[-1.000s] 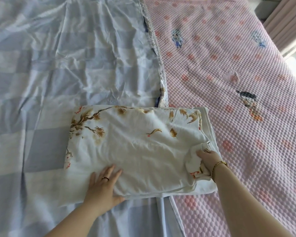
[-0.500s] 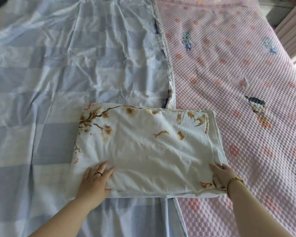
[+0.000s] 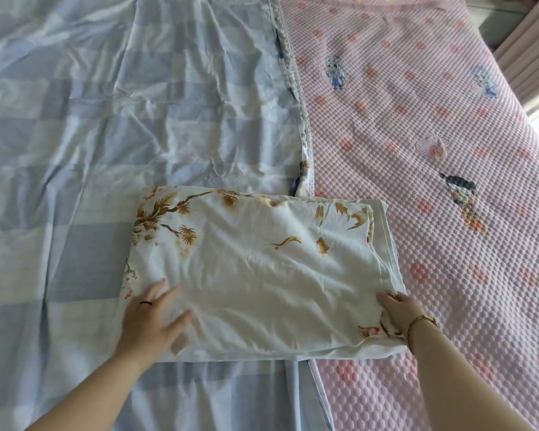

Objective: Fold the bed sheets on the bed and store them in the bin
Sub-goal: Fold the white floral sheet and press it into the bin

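Pink pad (image 3: 417, 181), blue sheet (image 3: 137, 119) — folded floral sheet (image 3: 262, 259) atop

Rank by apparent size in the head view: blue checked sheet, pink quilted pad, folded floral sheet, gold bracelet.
1. blue checked sheet
2. pink quilted pad, close behind; the frame crops both, so their order is unsure
3. folded floral sheet
4. gold bracelet, by far the smallest

Pink curtain (image 3: 534, 54) (perhaps pleated) upper right
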